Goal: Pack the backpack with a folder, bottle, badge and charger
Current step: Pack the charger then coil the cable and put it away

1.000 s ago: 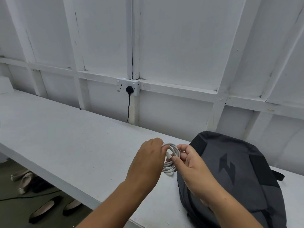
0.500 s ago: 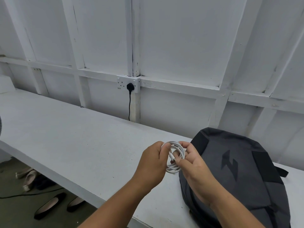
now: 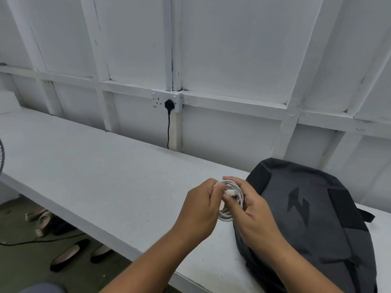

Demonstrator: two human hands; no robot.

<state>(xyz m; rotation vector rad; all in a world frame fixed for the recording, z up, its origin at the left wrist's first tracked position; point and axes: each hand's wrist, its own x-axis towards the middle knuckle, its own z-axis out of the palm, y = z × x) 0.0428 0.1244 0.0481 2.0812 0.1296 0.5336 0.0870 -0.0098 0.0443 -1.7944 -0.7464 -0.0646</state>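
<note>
A: Where's the charger?

B: Centre, low in the frame. The left hand (image 3: pixel 202 208) and right hand (image 3: pixel 251 205) both pinch the coiled white charger cable (image 3: pixel 229 200) above the white painted bench (image 3: pixel 95 176).

A: And the bag?

B: The dark grey fabric backpack (image 3: pixel 313 225) lies flat, lower right. I'd tuck the loose end in tightly so the coil holds, then open the bag.
</note>
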